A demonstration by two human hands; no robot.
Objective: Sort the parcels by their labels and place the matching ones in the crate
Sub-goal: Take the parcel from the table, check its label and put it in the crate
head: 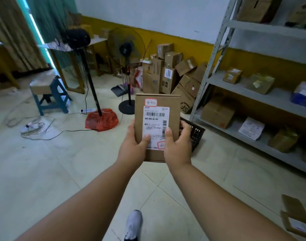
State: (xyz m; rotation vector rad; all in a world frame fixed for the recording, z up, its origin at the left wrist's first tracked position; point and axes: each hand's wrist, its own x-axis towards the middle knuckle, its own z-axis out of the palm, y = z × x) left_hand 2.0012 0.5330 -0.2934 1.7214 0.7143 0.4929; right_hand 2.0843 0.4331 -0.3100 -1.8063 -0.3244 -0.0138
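I hold a flat brown cardboard parcel (173, 108) upright in front of me, its white shipping label (155, 126) with barcodes facing me. My left hand (133, 145) grips its lower left edge, thumb on the label. My right hand (177, 145) grips the lower right edge, thumb also on the label. A black plastic crate (196, 133) sits on the floor just behind the parcel, mostly hidden by it and by my right hand.
A grey metal shelf (263, 100) with several parcels stands at the right. A pile of cardboard boxes (173, 73) leans against the far wall. Two standing fans (126, 49), a red bag (101, 120), cables with a power strip (30, 127) and a blue stool (49, 94) occupy the left floor.
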